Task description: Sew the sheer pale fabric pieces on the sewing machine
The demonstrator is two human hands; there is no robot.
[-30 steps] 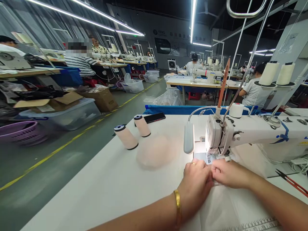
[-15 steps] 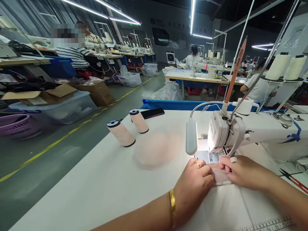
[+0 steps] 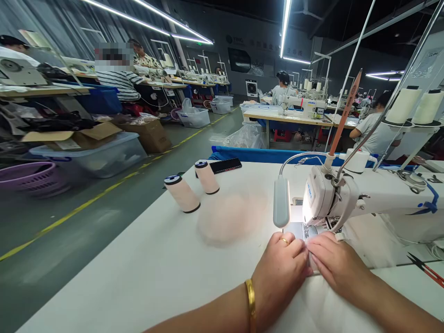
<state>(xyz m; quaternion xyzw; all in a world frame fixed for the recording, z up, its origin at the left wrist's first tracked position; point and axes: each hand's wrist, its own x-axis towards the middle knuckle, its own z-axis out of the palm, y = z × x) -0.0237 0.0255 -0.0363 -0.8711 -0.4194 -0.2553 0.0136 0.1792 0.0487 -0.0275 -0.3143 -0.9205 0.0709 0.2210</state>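
My left hand (image 3: 282, 266) is closed, its curled fingers gripping sheer pale fabric (image 3: 317, 300) just in front of the needle area of a white sewing machine (image 3: 322, 199). Close beside it, my right hand (image 3: 342, 266) has its fingers pressed together on the same fabric, the fingertips almost meeting the left hand's. The fabric edge between them is mostly hidden. More of the sheer cloth hangs down toward me. A small lamp (image 3: 281, 203) lights the needle plate (image 3: 295, 228). A ring and a gold bangle are on my left hand and wrist.
Two pale thread spools (image 3: 182, 194) and a dark phone (image 3: 225, 165) lie at the table's far left. A sheer beige piece (image 3: 229, 217) rests left of the lamp. Red-handled thread snips (image 3: 428, 272) are at the right. People sit at other machines beyond.
My right hand has changed from a bent-finger pinch to straighter fingers and shifted closer to my left. The left hand keeps its grip. The whole view has shifted slightly.
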